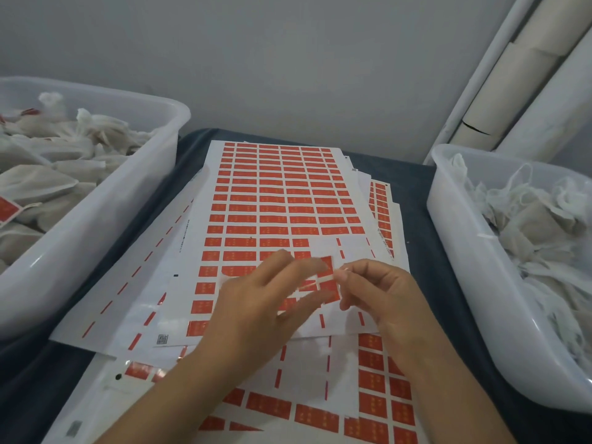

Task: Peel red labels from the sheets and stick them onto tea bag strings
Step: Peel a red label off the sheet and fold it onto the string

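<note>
A top sheet [275, 193] of red labels lies in the middle of the table, with several labels gone from its near right corner. Above that corner, a loose red label [328, 288] crossed by a pale strip is pinched at its right edge between the thumb and forefinger of my right hand [381, 290]. My left hand [256, 302] hovers over the sheet with fingers spread, its index fingertip at the label's left upper edge. I cannot tell whether the pale strip is a tea bag string.
More label sheets [378, 398] are stacked underneath on a dark cloth [416, 193]. A white bin [105, 225] on the left holds tagged tea bags [38, 184]. A second white bin [461, 251] on the right holds tea bags [538, 219]. Cardboard tubes [512, 75] lean at the back right.
</note>
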Demonstrator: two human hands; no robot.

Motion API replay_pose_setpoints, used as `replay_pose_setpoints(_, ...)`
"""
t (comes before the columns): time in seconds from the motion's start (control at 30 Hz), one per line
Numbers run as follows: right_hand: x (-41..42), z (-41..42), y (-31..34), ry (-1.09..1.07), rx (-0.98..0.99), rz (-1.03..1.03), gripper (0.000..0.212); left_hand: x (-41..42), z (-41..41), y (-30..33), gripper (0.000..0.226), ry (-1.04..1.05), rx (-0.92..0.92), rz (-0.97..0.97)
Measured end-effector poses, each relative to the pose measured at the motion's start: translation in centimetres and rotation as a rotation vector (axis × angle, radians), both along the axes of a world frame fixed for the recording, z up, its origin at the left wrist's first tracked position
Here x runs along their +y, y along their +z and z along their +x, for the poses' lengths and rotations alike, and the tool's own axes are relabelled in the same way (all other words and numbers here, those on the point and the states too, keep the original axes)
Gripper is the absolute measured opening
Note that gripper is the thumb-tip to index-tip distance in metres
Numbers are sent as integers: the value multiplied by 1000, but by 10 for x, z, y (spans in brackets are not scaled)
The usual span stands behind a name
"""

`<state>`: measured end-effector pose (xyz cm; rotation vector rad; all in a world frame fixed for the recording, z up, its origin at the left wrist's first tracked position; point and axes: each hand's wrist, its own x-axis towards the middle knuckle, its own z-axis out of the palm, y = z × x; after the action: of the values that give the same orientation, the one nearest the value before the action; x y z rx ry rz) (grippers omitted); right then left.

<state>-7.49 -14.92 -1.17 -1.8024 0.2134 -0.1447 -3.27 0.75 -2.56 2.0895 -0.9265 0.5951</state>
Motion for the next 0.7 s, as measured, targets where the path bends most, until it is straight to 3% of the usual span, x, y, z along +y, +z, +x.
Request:
replay_pose_setpoints(0.17,-1,-1,3,39,-33,-26,21,1,2,-5,29,-29,-23,-1)
replay_pose_setpoints(0.37,1,-2,8,82,-147,-126,11,0,1,-4,31,-43,78,-38)
replay_pose_setpoints(0.57,2,-2,10,-84,-250,46,25,-2,-5,13,16,-80,847,-517)
replay_pose_setpoints(0.7,13,-1,5,-25,-246,59,24,1,-4,18,27,-88,1001,-660)
